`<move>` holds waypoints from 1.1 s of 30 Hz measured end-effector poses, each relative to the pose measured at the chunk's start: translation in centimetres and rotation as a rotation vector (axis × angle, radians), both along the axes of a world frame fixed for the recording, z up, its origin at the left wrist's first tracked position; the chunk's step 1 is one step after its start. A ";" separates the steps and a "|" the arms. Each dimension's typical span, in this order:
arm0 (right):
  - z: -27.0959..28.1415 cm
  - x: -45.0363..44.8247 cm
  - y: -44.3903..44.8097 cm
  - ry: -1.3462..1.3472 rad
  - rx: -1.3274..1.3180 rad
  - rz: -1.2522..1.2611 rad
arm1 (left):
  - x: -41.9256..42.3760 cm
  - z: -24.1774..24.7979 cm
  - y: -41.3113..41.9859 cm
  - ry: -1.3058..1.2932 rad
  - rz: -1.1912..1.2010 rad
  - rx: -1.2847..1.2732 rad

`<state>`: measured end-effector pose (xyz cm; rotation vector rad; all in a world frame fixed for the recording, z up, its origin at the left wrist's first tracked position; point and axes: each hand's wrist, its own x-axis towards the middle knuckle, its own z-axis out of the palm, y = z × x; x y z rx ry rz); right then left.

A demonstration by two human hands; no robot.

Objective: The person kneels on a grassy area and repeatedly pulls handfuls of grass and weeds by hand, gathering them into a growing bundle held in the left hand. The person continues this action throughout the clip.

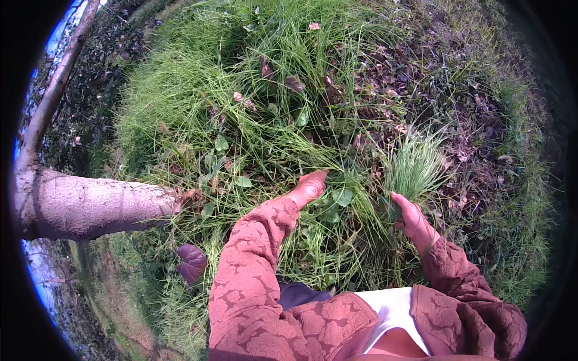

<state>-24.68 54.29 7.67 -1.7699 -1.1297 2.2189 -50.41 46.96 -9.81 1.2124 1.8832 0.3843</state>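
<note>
My left hand [311, 186] reaches into long green grass [275, 149] near the middle of the view. Its fingers are partly hidden by blades, and whether they close on any of them cannot be made out. To the right, my right hand [412, 216] is closed around a bunch of cut or pulled grass [415, 167], with the thumb on its near side and the blades fanning out above the fist. Broad green leaves [342, 196] grow just right of my left hand.
A tree trunk [104, 203] comes in from the left, with a branch [58, 85] rising from it. A purple leaf [192, 262] lies below the trunk. Dry brown leaves [458, 149] and dull grass cover the ground at right. Darker foliage with fruit stands at upper left.
</note>
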 end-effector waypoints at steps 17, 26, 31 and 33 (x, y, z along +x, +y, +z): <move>6.1 0.2 5.1 0.057 0.210 -0.112 | -22.6 22.1 -15.4 0.736 0.899 0.993; 9.4 -4.0 5.9 0.170 0.498 0.377 | -7.0 19.1 -9.2 -0.403 0.880 0.022; 6.7 -12.0 5.8 0.218 0.777 0.770 | 0.0 21.8 -1.5 -0.826 0.566 0.496; 6.9 -14.1 4.6 0.351 1.026 0.714 | 0.6 22.1 -0.8 -0.661 0.492 0.614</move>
